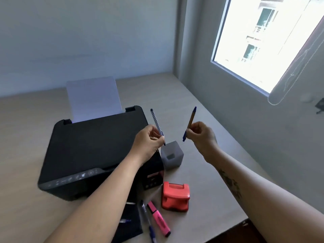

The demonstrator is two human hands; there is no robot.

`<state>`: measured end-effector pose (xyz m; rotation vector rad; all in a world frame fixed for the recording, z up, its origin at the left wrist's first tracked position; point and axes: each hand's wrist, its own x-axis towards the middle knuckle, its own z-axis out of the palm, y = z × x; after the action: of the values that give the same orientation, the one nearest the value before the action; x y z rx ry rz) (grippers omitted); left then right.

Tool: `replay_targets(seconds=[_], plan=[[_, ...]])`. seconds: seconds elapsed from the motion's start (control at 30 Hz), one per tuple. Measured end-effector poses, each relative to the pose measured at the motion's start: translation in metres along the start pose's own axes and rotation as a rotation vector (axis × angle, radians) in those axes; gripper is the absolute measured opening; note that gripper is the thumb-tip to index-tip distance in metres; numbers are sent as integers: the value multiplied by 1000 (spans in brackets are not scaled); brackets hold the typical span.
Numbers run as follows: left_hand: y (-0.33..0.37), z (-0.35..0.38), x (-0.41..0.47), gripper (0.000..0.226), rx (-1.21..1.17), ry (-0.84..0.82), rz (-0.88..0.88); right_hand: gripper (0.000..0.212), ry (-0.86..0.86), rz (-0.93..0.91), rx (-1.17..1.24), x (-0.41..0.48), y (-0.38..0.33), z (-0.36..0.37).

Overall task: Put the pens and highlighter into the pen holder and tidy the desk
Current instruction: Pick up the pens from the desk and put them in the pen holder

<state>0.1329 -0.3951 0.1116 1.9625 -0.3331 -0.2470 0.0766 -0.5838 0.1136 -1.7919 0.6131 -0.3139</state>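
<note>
Above the grey pen holder [172, 155], from the head camera, I have a pen pinched in each hand. My left hand [149, 143] is closed on a striped pen [157, 126], its lower tip almost over the holder's near-left corner. My right hand [201, 135] is closed on a tan pen with blue ends [189, 123], hanging to the right of the holder and a little short of it.

To do this drop well, I judge I should go one pen at a time: stand the striped pen nearly upright, centre its tip over the opening, lower it until it is inside, then let go. The holder looks light, so a sideways knock could tip it.

Near the desk's [210, 190] front edge lie a pink highlighter [158, 218] and a clear pen with a blue tip [147, 220], side by side, next to a dark cloth [128, 223] with what may be more pens on it; I cannot tell. A red hole punch [175, 196] sits just right of them, and a black printer [98, 151] with paper loaded touches the holder's left side. The desk is pale wood, set in a corner with grey walls and a bright window [263, 41] to the right.
</note>
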Motion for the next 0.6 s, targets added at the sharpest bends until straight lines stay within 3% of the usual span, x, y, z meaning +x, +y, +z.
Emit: replay_targets(seconds=[0.23, 0.37, 0.6], plan=[[-12, 63, 34, 5, 212, 64, -148, 12, -216, -21, -49, 53, 41, -7], [-19, 72, 47, 15, 438, 6, -186, 9, -322, -24, -173, 63, 64, 5], [-14, 85, 65, 11, 614, -126, -254, 9, -438, -1, -312, 74, 85, 18]])
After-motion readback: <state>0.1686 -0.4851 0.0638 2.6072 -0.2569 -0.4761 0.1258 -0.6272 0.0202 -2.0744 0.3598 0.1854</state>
